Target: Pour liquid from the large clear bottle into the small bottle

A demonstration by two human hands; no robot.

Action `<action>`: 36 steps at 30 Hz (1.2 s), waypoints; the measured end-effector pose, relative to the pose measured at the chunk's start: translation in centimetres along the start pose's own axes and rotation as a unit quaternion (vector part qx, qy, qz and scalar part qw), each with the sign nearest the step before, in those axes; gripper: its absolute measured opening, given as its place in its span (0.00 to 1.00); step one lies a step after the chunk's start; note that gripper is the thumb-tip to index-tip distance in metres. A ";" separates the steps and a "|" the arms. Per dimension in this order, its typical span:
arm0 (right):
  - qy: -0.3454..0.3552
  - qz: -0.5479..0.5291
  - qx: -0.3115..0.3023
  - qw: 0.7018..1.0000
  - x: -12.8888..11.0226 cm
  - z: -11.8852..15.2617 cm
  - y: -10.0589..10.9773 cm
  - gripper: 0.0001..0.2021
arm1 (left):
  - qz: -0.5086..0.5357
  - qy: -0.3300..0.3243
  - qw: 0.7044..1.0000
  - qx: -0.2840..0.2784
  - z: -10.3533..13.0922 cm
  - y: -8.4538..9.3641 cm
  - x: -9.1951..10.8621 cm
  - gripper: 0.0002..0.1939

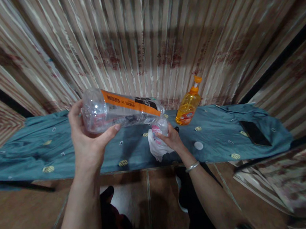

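My left hand [88, 147] is wrapped round the base of a large clear plastic bottle [122, 109] with an orange and black label. The bottle lies nearly level in the air, its neck pointing right and slightly down. At that neck, my right hand [173, 137] grips a small clear container [162, 127] with pink markings; its exact kind is unclear. Bottle neck and container overlap in view, and I cannot tell whether they touch. Below the container is a crumpled white cloth or bag [159, 149], partly beside my right fingers.
A pump bottle of orange liquid [187, 108] stands on the narrow table with a teal cloth [91, 162]. A round white cap [198, 145] and a dark phone [255, 133] lie to the right. Patterned curtains [144, 48] hang behind. Tiled floor [164, 203] shows below.
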State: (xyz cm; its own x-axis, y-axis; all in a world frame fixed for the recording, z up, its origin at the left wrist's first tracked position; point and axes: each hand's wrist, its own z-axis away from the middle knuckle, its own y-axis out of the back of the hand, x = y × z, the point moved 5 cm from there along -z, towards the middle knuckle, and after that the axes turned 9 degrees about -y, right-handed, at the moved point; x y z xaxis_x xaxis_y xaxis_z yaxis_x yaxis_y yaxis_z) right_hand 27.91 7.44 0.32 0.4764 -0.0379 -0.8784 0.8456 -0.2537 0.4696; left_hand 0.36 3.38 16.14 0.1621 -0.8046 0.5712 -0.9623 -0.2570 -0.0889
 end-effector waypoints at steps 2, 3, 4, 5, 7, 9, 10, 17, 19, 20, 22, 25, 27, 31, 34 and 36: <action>0.002 -0.001 0.006 1.000 0.1 -0.1 0.0 0.24 | 0.009 0.005 1.000 0.005 -0.1 0.0 0.0 0.47; 0.002 -0.001 0.009 1.000 0.2 -0.1 0.0 0.24 | 0.015 0.010 1.000 0.006 -0.1 -0.1 0.0 0.47; 0.002 -0.002 0.009 1.000 0.3 -0.1 0.0 0.24 | 0.022 0.014 1.000 0.008 -0.1 -0.1 0.0 0.47; 0.003 -0.004 0.008 1.000 0.3 -0.1 0.0 0.25 | 0.028 0.018 0.999 0.011 -0.1 -0.1 -0.1 0.46; 0.005 -0.010 0.005 1.000 0.3 -0.1 -0.1 0.25 | 0.041 0.026 0.999 0.017 -0.1 -0.2 -0.2 0.46; 0.006 -0.014 0.006 1.000 0.3 -0.1 -0.1 0.25 | 0.057 0.036 0.998 0.019 0.0 -0.2 -0.3 0.46; 0.005 -0.013 0.006 1.000 0.3 -0.1 0.0 0.25 | 0.063 0.040 0.997 0.021 0.0 -0.2 -0.3 0.46; 0.000 -0.002 0.007 1.000 0.2 0.0 0.0 0.25 | 0.072 0.065 0.995 0.035 -0.1 -0.3 -0.2 0.46; 0.006 -0.009 0.005 1.000 0.1 0.0 0.0 0.25 | 0.075 0.065 0.994 0.035 -0.1 -0.3 -0.2 0.46; 0.009 -0.012 0.003 1.000 0.1 0.0 0.0 0.25 | 0.078 0.064 0.994 0.036 -0.1 -0.4 -0.3 0.46; 0.009 -0.015 0.001 1.000 0.1 0.0 0.0 0.25 | 0.082 0.067 0.994 0.036 0.0 -0.4 -0.5 0.46; 0.001 -0.010 -0.001 1.000 0.1 0.0 0.0 0.25 | 0.084 0.074 0.993 0.033 0.0 -0.3 -0.9 0.47; 0.000 -0.006 0.001 1.000 0.0 0.0 0.0 0.24 | 0.079 0.072 0.994 0.024 0.0 -0.4 -1.0 0.48; 0.000 -0.006 0.005 1.000 0.0 0.0 0.0 0.25 | 0.072 0.068 0.995 0.009 0.1 -0.4 -1.3 0.50; -0.001 -0.008 0.006 1.000 0.0 0.0 0.0 0.25 | 0.073 0.079 0.994 0.010 0.2 -0.4 -1.7 0.51; -0.005 -0.008 0.004 1.000 0.1 0.0 0.0 0.26 | 0.072 0.080 0.994 0.005 0.3 -0.3 -2.0 0.51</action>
State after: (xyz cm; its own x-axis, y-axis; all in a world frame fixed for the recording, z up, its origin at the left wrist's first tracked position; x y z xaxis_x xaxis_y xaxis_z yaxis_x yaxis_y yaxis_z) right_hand 27.94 7.44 0.27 0.4597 -0.0439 -0.8870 0.8516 -0.2616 0.4543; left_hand 0.41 4.94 14.74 -0.0157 -0.7384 0.6742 -0.9706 -0.1507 -0.1877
